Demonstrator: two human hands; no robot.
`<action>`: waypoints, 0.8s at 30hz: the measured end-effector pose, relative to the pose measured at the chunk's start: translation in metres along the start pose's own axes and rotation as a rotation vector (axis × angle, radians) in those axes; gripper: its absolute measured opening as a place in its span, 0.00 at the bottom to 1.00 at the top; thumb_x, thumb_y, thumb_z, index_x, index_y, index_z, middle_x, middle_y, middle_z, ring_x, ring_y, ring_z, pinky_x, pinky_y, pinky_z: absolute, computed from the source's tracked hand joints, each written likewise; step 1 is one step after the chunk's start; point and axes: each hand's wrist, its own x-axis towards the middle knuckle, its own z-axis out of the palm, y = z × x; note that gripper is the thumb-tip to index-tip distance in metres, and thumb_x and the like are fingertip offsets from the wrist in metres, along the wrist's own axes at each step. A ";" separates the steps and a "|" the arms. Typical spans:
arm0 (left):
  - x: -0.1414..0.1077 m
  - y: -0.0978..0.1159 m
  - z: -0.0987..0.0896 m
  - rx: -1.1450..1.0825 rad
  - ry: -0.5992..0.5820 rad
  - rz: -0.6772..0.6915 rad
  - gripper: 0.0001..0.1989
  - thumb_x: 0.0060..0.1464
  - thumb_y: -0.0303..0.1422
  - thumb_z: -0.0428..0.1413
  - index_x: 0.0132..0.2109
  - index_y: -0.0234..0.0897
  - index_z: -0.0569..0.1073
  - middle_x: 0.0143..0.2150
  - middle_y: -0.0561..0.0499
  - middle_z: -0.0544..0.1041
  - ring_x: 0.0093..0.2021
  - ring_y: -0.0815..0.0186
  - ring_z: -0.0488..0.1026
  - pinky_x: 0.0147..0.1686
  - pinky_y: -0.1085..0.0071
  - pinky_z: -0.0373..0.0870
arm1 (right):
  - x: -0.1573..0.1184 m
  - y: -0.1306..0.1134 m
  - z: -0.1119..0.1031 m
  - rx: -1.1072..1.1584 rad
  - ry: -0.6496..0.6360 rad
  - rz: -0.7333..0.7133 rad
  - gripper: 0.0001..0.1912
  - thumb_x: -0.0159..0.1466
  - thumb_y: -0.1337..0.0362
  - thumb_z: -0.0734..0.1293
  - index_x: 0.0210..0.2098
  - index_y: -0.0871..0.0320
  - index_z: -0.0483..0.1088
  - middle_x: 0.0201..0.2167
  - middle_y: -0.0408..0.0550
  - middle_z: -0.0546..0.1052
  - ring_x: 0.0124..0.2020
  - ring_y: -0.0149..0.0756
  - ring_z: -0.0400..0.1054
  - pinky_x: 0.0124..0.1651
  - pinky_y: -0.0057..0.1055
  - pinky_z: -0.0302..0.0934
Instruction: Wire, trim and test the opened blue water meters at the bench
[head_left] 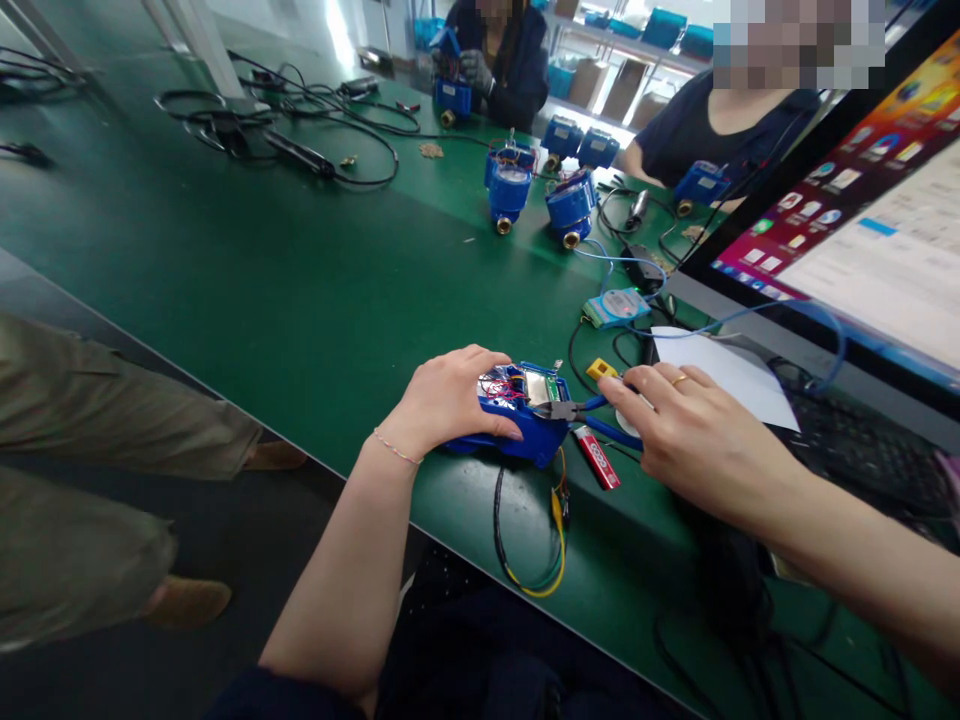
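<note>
A blue water meter (pixel 536 440) lies on the green table with its housing opened, showing red wires, a small display and a green circuit board (pixel 556 388). My left hand (pixel 457 400) is wrapped over its left part, thumb along the near side. In my right hand (pixel 664 415) is a pair of cutting pliers (pixel 592 412) with blue handles. Their jaws (pixel 551 410) are at the edge of the circuit board; whether they grip anything is too small to tell. Below the meter, a yellow clip lead (pixel 556 510) and a black cable loop near the table edge.
A red and white lighter (pixel 598 460) and a yellow piece (pixel 601 369) lie by the pliers. Behind are a blue converter box (pixel 616 307), more blue meters (pixel 510 190) and tangled cables (pixel 300 150). A monitor (pixel 862 200) and keyboard (pixel 877 440) stand right. Two people sit opposite; another stands left.
</note>
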 end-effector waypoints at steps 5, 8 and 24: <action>0.000 -0.002 0.001 0.004 0.006 0.018 0.36 0.35 0.55 0.61 0.50 0.43 0.66 0.48 0.50 0.72 0.46 0.57 0.70 0.45 0.63 0.67 | -0.001 -0.001 0.003 0.010 0.011 0.006 0.17 0.56 0.76 0.56 0.41 0.64 0.70 0.33 0.56 0.73 0.32 0.42 0.66 0.35 0.33 0.57; -0.001 -0.001 0.001 0.003 0.004 0.013 0.36 0.35 0.56 0.60 0.50 0.44 0.66 0.48 0.50 0.72 0.47 0.57 0.70 0.44 0.63 0.68 | -0.002 -0.002 0.008 0.085 -0.005 0.046 0.17 0.55 0.76 0.57 0.39 0.63 0.71 0.33 0.55 0.75 0.32 0.40 0.68 0.33 0.32 0.58; -0.006 0.003 -0.001 -0.009 0.008 0.032 0.36 0.34 0.53 0.63 0.50 0.42 0.67 0.49 0.49 0.71 0.48 0.58 0.69 0.47 0.62 0.67 | -0.007 0.000 0.017 0.574 -0.084 0.228 0.19 0.56 0.64 0.62 0.46 0.61 0.68 0.39 0.53 0.72 0.36 0.38 0.68 0.38 0.33 0.63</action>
